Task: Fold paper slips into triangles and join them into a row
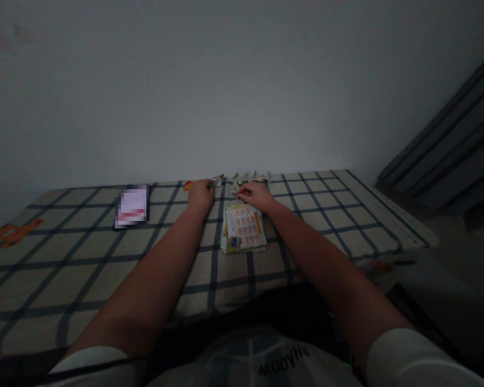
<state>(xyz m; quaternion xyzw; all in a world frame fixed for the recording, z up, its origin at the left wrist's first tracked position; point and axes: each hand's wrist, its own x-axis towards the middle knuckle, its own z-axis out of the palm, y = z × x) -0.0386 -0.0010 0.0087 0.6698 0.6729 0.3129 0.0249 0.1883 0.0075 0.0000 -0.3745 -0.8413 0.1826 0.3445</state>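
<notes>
Both arms reach forward over a checked tablecloth (234,277). My left hand (200,195) is closed, with its fingertips on a small folded printed paper (218,180) near the wall. My right hand (258,196) has thumb and finger pinched on another small folded paper (235,190). Just behind the right hand, several similar folded papers (262,176) stand in a row at the table's back edge; some are partly hidden. Between my forearms lies a stack of printed paper sheets (245,228), light green with rows of red and white boxes. The image is dim, so fine print is unreadable.
A phone or tablet (132,207) with a lit, blurred-out screen lies on the left of the table. Behind the table rises a plain wall (242,91). A dark curtain (455,129) hangs on the right. Orange patterns (14,232) mark the cloth.
</notes>
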